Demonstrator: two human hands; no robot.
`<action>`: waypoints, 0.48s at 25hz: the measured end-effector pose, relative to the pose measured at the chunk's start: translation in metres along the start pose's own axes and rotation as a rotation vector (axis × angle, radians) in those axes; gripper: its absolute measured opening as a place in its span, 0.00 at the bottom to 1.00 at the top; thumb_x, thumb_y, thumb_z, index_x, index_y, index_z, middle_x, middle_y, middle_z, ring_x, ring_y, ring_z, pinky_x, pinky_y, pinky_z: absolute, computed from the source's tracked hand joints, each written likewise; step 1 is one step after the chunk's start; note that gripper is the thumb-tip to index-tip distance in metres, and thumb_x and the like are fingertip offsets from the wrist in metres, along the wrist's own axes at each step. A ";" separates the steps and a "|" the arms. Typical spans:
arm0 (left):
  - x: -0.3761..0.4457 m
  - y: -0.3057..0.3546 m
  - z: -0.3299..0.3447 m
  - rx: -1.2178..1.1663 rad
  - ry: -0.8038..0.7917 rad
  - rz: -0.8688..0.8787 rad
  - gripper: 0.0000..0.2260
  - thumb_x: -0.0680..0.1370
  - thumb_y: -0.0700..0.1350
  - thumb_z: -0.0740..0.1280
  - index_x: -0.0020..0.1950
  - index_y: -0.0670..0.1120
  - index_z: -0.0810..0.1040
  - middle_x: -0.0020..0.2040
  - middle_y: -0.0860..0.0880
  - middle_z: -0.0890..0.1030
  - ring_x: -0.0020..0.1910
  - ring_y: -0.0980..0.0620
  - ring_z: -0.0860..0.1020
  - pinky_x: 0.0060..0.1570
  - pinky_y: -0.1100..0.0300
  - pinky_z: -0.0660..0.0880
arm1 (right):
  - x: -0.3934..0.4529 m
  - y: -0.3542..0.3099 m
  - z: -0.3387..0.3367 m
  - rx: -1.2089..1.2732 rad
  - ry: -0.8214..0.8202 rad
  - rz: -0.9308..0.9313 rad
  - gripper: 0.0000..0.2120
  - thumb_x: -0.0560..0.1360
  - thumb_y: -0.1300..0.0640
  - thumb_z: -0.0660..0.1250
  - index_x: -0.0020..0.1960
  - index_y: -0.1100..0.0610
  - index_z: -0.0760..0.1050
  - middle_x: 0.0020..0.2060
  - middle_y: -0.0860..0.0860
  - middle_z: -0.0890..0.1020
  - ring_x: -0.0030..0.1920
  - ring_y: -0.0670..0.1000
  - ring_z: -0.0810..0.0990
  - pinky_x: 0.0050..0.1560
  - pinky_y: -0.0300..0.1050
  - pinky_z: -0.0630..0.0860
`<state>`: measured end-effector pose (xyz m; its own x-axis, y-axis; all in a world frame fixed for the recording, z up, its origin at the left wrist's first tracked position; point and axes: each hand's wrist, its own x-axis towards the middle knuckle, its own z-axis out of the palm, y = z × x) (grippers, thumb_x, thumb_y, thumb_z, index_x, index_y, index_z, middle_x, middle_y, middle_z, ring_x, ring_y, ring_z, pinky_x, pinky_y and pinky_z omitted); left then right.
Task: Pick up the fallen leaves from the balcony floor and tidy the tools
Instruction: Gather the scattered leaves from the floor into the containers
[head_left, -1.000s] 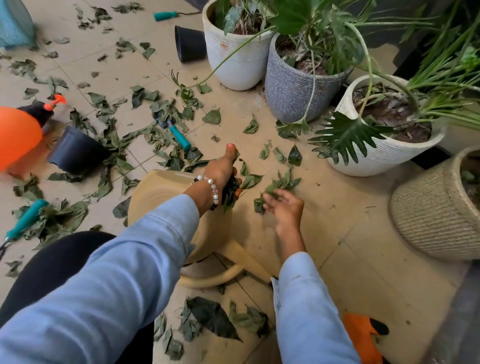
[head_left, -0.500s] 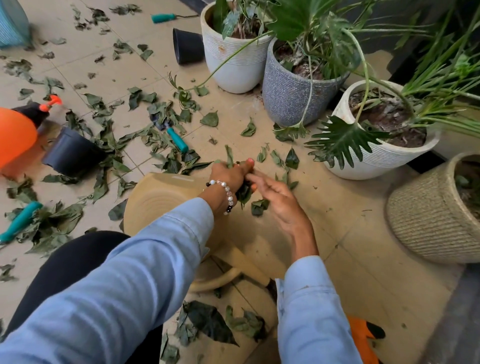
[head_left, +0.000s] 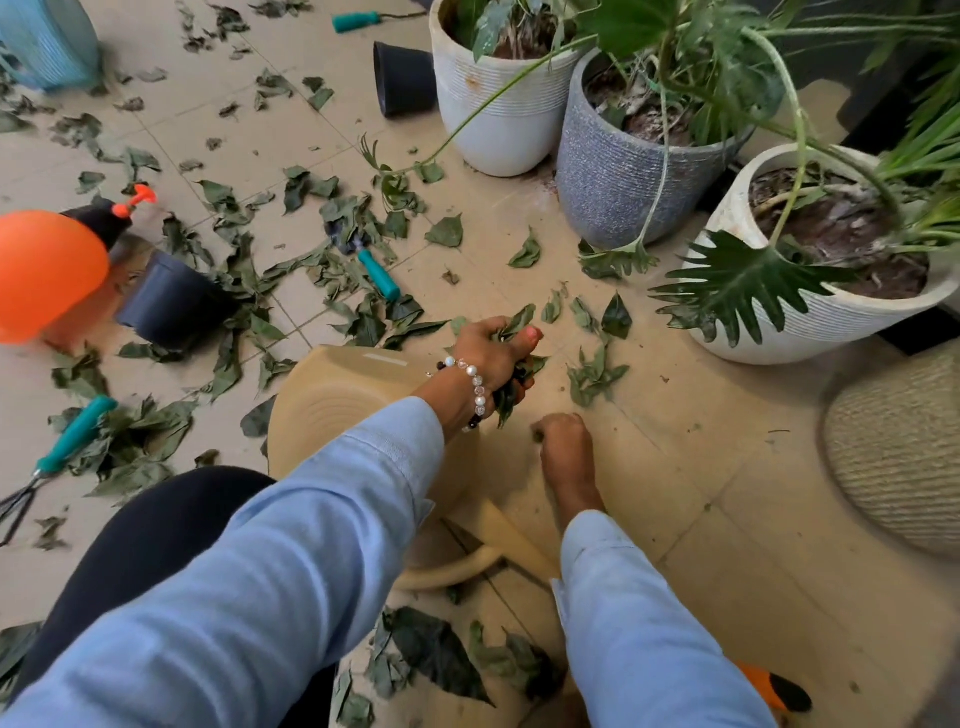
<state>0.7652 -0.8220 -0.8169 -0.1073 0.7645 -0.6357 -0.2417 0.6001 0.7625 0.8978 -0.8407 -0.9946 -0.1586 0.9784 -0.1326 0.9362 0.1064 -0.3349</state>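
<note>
Since the leaves (head_left: 592, 375) look light, limp and easily torn, a bunch is clenched in the left hand (head_left: 493, 351), while the right hand (head_left: 563, 441) is curled at the floor (head_left: 727, 493), its contents hidden.

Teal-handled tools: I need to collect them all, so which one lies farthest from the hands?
The teal-handled tool at the top edge, beyond the tipped black pot; the other two lie among leaves nearer the hands.
</note>
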 end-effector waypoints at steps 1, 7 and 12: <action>0.001 -0.003 0.002 0.022 -0.002 -0.014 0.08 0.79 0.45 0.66 0.50 0.41 0.74 0.31 0.45 0.69 0.21 0.50 0.67 0.20 0.66 0.62 | 0.000 -0.001 -0.010 0.274 0.069 0.175 0.14 0.74 0.70 0.64 0.52 0.57 0.83 0.51 0.54 0.84 0.51 0.51 0.80 0.56 0.43 0.77; 0.014 -0.017 0.028 0.234 0.079 -0.113 0.39 0.67 0.76 0.59 0.49 0.40 0.81 0.41 0.42 0.83 0.39 0.43 0.81 0.47 0.52 0.80 | -0.009 -0.029 -0.091 1.652 0.281 0.494 0.14 0.74 0.71 0.66 0.60 0.66 0.76 0.50 0.55 0.82 0.47 0.49 0.81 0.50 0.42 0.80; 0.034 -0.040 0.033 0.125 0.107 -0.118 0.42 0.60 0.70 0.71 0.61 0.38 0.76 0.55 0.41 0.82 0.51 0.42 0.81 0.56 0.49 0.78 | -0.026 -0.043 -0.106 0.987 -0.098 0.005 0.14 0.79 0.66 0.58 0.61 0.60 0.77 0.56 0.50 0.79 0.56 0.43 0.77 0.56 0.37 0.72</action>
<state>0.8032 -0.8125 -0.8647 -0.1886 0.6618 -0.7255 -0.1373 0.7138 0.6868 0.8952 -0.8518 -0.8777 -0.2224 0.9546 -0.1982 0.2634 -0.1369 -0.9549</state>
